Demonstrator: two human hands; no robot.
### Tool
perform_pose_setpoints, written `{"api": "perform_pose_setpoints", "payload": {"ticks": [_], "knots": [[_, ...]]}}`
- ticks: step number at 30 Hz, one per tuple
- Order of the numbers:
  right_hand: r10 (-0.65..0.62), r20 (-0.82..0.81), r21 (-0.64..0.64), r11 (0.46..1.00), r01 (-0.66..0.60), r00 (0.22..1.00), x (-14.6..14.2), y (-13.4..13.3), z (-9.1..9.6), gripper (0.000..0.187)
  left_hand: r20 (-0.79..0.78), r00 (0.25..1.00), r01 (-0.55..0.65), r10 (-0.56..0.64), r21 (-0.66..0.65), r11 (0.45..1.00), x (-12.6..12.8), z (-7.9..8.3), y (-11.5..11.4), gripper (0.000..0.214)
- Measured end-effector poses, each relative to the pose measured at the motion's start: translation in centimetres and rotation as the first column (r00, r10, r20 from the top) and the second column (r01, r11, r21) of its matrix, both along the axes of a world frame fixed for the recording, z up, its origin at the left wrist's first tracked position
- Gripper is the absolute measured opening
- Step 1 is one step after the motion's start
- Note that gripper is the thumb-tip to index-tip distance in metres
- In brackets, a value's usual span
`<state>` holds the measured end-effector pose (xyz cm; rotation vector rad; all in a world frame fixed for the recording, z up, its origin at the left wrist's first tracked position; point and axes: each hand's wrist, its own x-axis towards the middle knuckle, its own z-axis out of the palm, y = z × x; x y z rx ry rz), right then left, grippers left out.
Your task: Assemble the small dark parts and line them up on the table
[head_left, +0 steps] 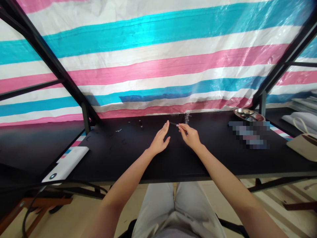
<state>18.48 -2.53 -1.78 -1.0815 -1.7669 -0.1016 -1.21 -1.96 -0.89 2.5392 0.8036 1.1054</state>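
Note:
My right hand (190, 136) hovers over the black table (138, 158), its fingers pinched on a thin dark stick (173, 124) that points left and away. My left hand (159, 140) is beside it, fingers stretched out and together, thumb apart, holding nothing; its fingertips lie just short of the stick's far end. A small clear object (187, 117) and a row of tiny dark pieces (174, 115) stand at the table's back edge just beyond the hands. A small dark bottle (141, 124) stands further left.
A metal dish (247, 114) sits at the back right beside a blurred patch. A white flat device (65, 164) lies at the left edge with a cable. Black frame posts rise on both sides; a striped tarp hangs behind. A beige bag (304, 145) lies far right.

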Motion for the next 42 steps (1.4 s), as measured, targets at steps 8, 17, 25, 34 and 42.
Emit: {"api": "perform_pose_setpoints", "payload": {"ticks": [8, 17, 25, 34, 42], "knots": [[0.005, -0.008, -0.016, 1.0, -0.005, 1.0, -0.02, -0.08, 0.04, 0.024, -0.018, 1.0, 0.008, -0.008, 0.003, 1.0, -0.04, -0.02, 0.04, 0.071], [0.009, -0.003, -0.018, 1.0, -0.009, 1.0, -0.05, -0.21, 0.26, 0.025, -0.002, 1.0, 0.011, -0.011, -0.029, 1.0, -0.12, -0.05, -0.02, 0.071], [-0.009, 0.01, -0.033, 0.999, 0.01, 1.0, -0.02, -0.13, 0.01, 0.026, 0.06, 0.997, 0.049, -0.04, -0.154, 0.987, 0.06, 0.22, -0.24, 0.073], [-0.042, 0.066, 0.009, 0.999, 0.041, 0.997, -0.14, -0.17, 0.15, 0.024, 0.053, 0.992, 0.118, -0.111, -0.162, 0.98, 0.18, 0.0, -0.07, 0.067], [-0.067, 0.07, 0.005, 0.998, 0.067, 0.995, -0.1, -0.1, 0.03, 0.025, -0.008, 0.993, 0.117, -0.12, -0.149, 0.982, 0.05, -0.25, -0.07, 0.065]]}}
